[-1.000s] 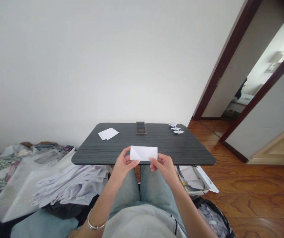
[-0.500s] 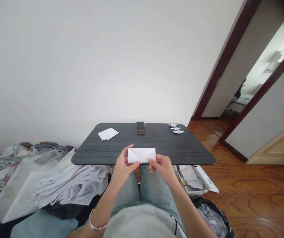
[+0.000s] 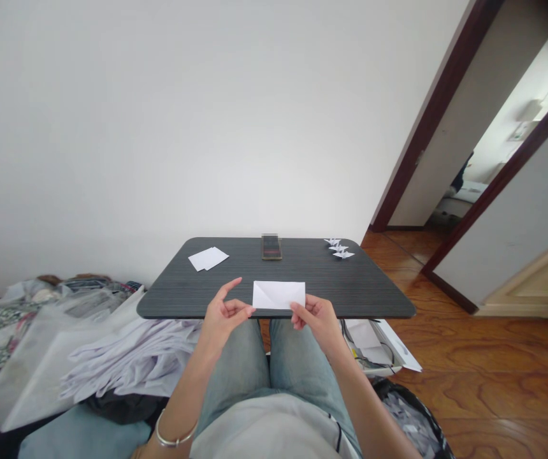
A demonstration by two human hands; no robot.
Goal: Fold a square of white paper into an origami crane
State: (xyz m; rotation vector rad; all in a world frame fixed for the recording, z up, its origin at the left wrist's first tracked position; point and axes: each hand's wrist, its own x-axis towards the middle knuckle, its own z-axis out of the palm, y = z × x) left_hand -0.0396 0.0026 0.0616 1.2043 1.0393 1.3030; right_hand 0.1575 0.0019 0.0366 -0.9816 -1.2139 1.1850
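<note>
A folded white sheet of paper (image 3: 276, 294), a long rectangle with a slanting crease at its left end, is held over the near edge of the dark table (image 3: 255, 274). My right hand (image 3: 318, 317) pinches its lower right corner between thumb and fingers. Just left of the paper is my left hand (image 3: 223, 312), index finger stretched out and the other fingers loosely curled. Its thumb tip lies at or very near the paper's lower left corner; no grip shows there.
White paper sheets (image 3: 208, 258) lie at the table's back left. A phone (image 3: 271, 247) stands at the back middle, and paper cranes (image 3: 343, 254) sit at the back right. Piled clothes (image 3: 130, 357) are left of my legs; a box (image 3: 372, 347) and a black bag (image 3: 412, 421) are to the right.
My left hand has let go of the paper and moved left, its index finger now away from the sheet. My right hand has shifted the paper slightly right and up.
</note>
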